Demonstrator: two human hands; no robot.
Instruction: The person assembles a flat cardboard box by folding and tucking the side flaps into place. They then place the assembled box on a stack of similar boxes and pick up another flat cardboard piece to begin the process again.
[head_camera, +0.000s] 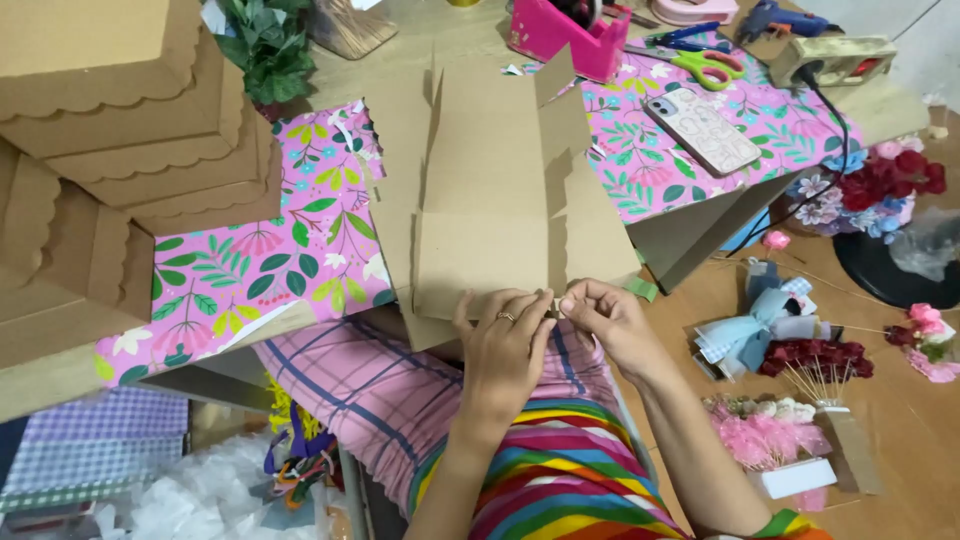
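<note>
Head view: a flat, unfolded cardboard box (495, 200) is seen lying over the lap and the edge of the flowered paper (250, 270), and its near edge is pinched by both hands. The left hand (503, 345), with a ring on 1 finger, is closed on this near edge, the fingers curled over the top of the cardboard. The right hand (608, 318) is just beside it, and its fingertips (572, 303) are pressed together on the same edge, at the foot of a slit between 2 panels. The 2 hands are almost touching each other.

From the hands, the box extends straight away, toward the far side of the table; its long axis runs away from the body, not across it. The slit and the raised side flap are found just beyond the right hand, so this hand is judged nearer to the fold line than the left one.

Farther to the right of the right hand, well apart, a phone (703, 130), scissors (700, 62) and small bunches of artificial flowers (815, 360) are seen. To the left of the left hand, well apart, finished boxes (130, 110) are stacked.
</note>
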